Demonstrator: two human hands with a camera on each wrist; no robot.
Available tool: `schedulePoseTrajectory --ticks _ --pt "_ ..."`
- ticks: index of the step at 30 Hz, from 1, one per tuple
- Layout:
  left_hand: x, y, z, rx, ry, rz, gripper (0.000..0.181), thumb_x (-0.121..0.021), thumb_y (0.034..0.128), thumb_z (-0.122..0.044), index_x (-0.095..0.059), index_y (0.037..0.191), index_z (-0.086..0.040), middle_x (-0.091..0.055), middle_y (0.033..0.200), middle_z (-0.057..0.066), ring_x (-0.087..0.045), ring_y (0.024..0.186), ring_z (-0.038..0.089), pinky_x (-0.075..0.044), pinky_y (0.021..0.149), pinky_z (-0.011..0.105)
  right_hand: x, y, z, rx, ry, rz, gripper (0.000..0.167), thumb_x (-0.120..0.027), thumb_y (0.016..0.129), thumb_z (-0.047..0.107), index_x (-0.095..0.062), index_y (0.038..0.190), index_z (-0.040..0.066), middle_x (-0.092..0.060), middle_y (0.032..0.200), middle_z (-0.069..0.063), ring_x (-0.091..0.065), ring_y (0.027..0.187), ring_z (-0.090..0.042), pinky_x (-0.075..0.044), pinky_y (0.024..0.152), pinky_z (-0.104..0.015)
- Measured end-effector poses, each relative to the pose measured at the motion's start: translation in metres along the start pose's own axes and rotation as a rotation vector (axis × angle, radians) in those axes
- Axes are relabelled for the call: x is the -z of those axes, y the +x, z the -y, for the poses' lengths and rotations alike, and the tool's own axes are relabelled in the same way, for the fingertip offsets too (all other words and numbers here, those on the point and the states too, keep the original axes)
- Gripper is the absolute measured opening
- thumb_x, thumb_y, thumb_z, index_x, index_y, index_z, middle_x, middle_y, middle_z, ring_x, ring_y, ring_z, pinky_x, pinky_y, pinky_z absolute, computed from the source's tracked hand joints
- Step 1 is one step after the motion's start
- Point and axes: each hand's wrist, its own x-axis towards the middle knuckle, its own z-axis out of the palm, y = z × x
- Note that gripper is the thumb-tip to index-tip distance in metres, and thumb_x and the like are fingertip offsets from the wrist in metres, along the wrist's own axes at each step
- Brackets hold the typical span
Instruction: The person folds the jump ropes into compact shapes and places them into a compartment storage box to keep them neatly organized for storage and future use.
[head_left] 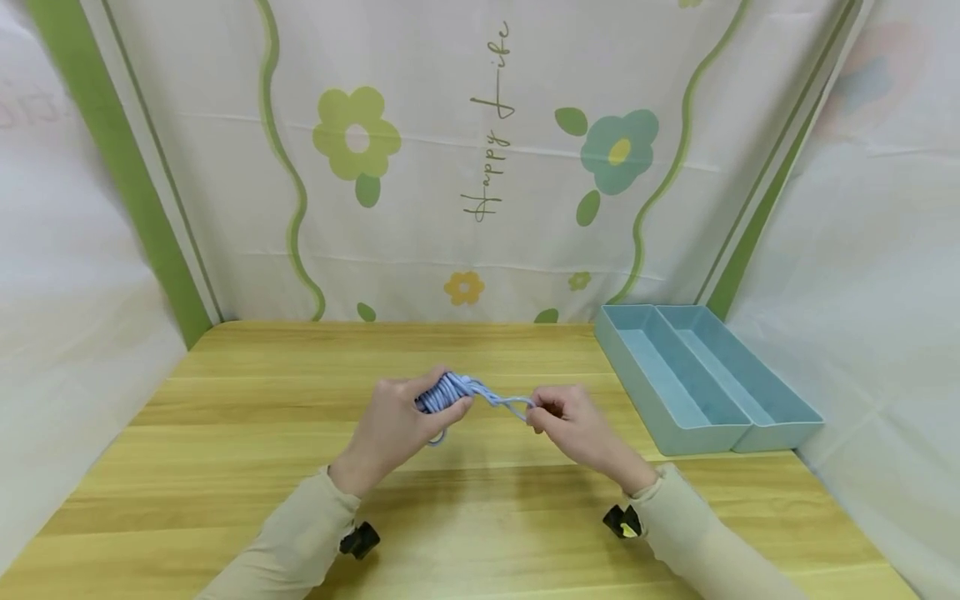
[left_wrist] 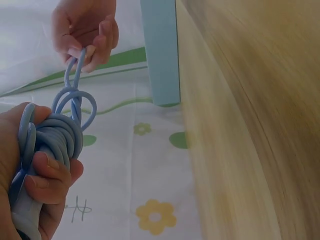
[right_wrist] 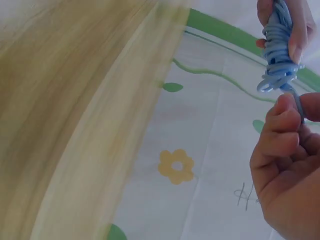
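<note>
A wound bundle of light-blue cord (head_left: 447,392) is held above the middle of the table. My left hand (head_left: 397,421) grips it, with fingers and thumb curled round the coils. In the left wrist view the coils (left_wrist: 57,137) wrap crosswise round a thicker part, and loose loops come off the top. My right hand (head_left: 570,421) pinches the end of a loop between thumb and fingertips and holds it out to the right. The right wrist view has the bundle (right_wrist: 280,47) above my right fingers. Part of the bundle is hidden inside the left palm.
Two light-blue trays (head_left: 675,379) stand side by side at the right of the wooden table (head_left: 247,392). Behind the table hangs a white flowered curtain (head_left: 450,167), with more white cloth at both sides. Each wrist carries a small black device.
</note>
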Motion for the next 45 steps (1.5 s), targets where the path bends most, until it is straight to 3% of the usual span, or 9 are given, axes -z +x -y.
schedulePoseTrajectory --ticks 4,9,16,22,33,45 --pt "-0.004 0.000 0.002 -0.017 0.000 -0.041 0.035 -0.080 0.0852 -0.029 -0.073 0.108 -0.002 -0.068 0.072 0.004 -0.051 0.047 -0.002 -0.041 0.040 0.012 -0.005 -0.002 0.005 0.140 -0.098 -0.007 0.033 -0.057 0.089 -0.007 -0.057 0.067 0.019 -0.039 0.055 0.011 -0.031 0.046 -0.003 -0.027 0.042 -0.021" --pt "-0.008 -0.001 0.002 -0.048 0.008 -0.096 0.030 -0.080 0.0848 -0.025 -0.073 0.102 -0.002 -0.067 0.069 0.002 -0.053 0.048 -0.002 -0.041 0.041 0.011 -0.013 -0.005 0.011 0.335 -0.230 -0.012 0.029 -0.056 0.086 -0.005 -0.053 0.069 0.019 -0.039 0.060 0.013 -0.034 0.050 0.001 -0.030 0.043 -0.017" --pt "-0.012 -0.001 0.002 -0.084 0.074 -0.149 0.033 -0.081 0.0835 -0.023 -0.073 0.103 0.002 -0.065 0.064 0.003 -0.052 0.045 0.001 -0.040 0.041 0.011 -0.023 -0.006 0.018 0.488 -0.311 -0.030 0.025 -0.054 0.083 -0.003 -0.050 0.069 0.017 -0.040 0.064 0.010 -0.034 0.056 0.002 -0.030 0.047 -0.012" --pt "-0.014 -0.002 0.002 -0.121 0.118 -0.157 0.032 -0.082 0.0826 -0.020 -0.071 0.103 0.003 -0.066 0.065 0.005 -0.055 0.046 0.005 -0.041 0.042 0.012 -0.028 -0.007 0.024 0.501 -0.293 -0.031 0.026 -0.053 0.083 -0.004 -0.050 0.071 0.018 -0.041 0.065 0.010 -0.034 0.056 0.002 -0.030 0.047 -0.011" --pt "-0.013 -0.005 0.001 -0.079 0.162 -0.145 0.037 -0.080 0.0848 -0.020 -0.070 0.108 0.007 -0.065 0.065 0.004 -0.051 0.046 0.004 -0.039 0.042 0.011 -0.029 -0.007 0.025 0.510 -0.287 -0.038 0.025 -0.053 0.083 -0.005 -0.051 0.071 0.017 -0.042 0.065 0.009 -0.036 0.057 0.002 -0.032 0.048 -0.011" --pt "-0.013 -0.005 0.005 -0.097 0.205 -0.152 0.032 -0.080 0.0848 -0.018 -0.070 0.106 0.004 -0.062 0.062 0.001 -0.048 0.044 0.004 -0.037 0.040 0.011 -0.030 -0.010 0.025 0.515 -0.291 -0.042 0.024 -0.053 0.083 -0.004 -0.052 0.072 0.017 -0.042 0.065 0.009 -0.036 0.057 0.002 -0.031 0.048 -0.011"
